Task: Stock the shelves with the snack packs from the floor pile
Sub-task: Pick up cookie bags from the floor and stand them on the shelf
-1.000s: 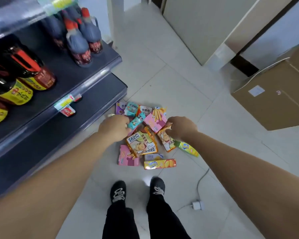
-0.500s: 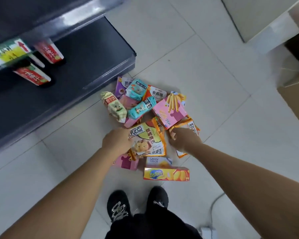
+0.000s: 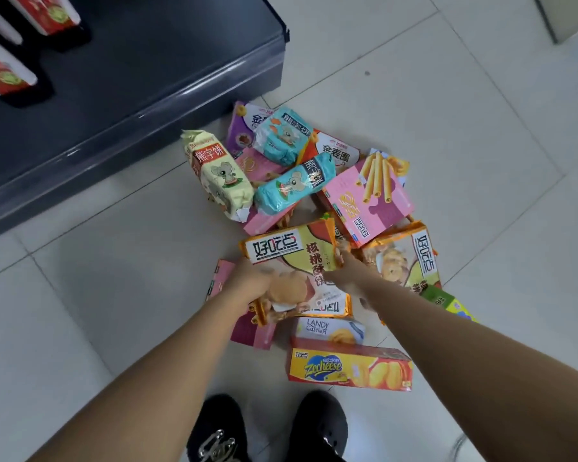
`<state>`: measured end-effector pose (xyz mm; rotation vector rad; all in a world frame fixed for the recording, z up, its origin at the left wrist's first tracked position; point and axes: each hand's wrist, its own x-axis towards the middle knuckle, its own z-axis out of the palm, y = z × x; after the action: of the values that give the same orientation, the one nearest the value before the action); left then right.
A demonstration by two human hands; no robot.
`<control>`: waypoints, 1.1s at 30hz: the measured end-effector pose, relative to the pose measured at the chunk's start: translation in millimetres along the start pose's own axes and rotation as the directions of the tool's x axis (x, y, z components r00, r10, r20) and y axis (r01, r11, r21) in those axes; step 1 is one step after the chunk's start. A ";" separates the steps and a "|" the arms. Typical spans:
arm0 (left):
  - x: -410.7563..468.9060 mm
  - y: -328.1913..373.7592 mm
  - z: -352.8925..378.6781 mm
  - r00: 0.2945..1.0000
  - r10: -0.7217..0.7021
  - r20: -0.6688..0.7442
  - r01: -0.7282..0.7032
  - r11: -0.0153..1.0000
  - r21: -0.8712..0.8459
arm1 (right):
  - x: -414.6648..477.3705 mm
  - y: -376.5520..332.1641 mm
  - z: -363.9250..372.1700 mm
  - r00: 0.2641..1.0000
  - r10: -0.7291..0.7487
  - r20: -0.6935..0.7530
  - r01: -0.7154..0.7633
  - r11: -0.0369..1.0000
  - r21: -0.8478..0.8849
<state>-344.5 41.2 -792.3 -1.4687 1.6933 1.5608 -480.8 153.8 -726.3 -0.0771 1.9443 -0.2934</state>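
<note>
Clasped at its edges by our left hand point(image 3: 252, 281) and right hand point(image 3: 349, 270), which only hovered a second ago, the cookie pack point(image 3: 291, 258) sits atop the pile point(image 3: 297, 181) beside the shelf point(image 3: 131, 95), likely ready for lifting.

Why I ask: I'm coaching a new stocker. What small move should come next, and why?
Probably lift the orange cookie pack clear, toward the shelf: the left hand and right hand grip its opposite edges, and it lies atop the pile.

The left hand point(image 3: 251, 282) and orange cookie pack point(image 3: 294, 261) largely hide a pink box point(image 3: 220, 278).
</note>
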 end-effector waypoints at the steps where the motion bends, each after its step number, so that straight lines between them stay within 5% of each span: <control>1: 1.2 0.5 0.9 1.000 0.000 -0.019 -0.001 0.999 -0.054 | 5.4 1.4 0.5 1.000 0.017 -0.016 -0.016 0.999 0.034; 8: -5.6 9.9 -5.6 0.998 -0.009 -0.058 -0.002 0.982 -0.187 | 20.3 25.3 -8.8 0.993 0.083 -0.090 -0.065 0.980 0.186; 15: 13.2 -7.9 11.6 0.988 -0.105 0.110 0.133 0.949 -0.286 | 45.8 53.5 -1.8 0.989 0.137 -0.055 -0.123 0.972 0.200; 21: 15.9 -6.3 7.5 0.973 -0.144 0.180 0.205 0.896 -0.394 | 58.5 61.4 1.4 0.993 0.114 0.037 -0.118 0.874 0.471; 33: -67.8 42.7 -32.0 0.983 -0.084 0.161 0.152 0.861 -0.484 | -34.8 21.1 -53.6 0.999 -0.022 0.047 0.000 0.903 0.430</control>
<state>-346.0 32.8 -706.5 -1.6164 1.1433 2.0749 -514.9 189.9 -680.9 0.1936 1.7874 -0.7157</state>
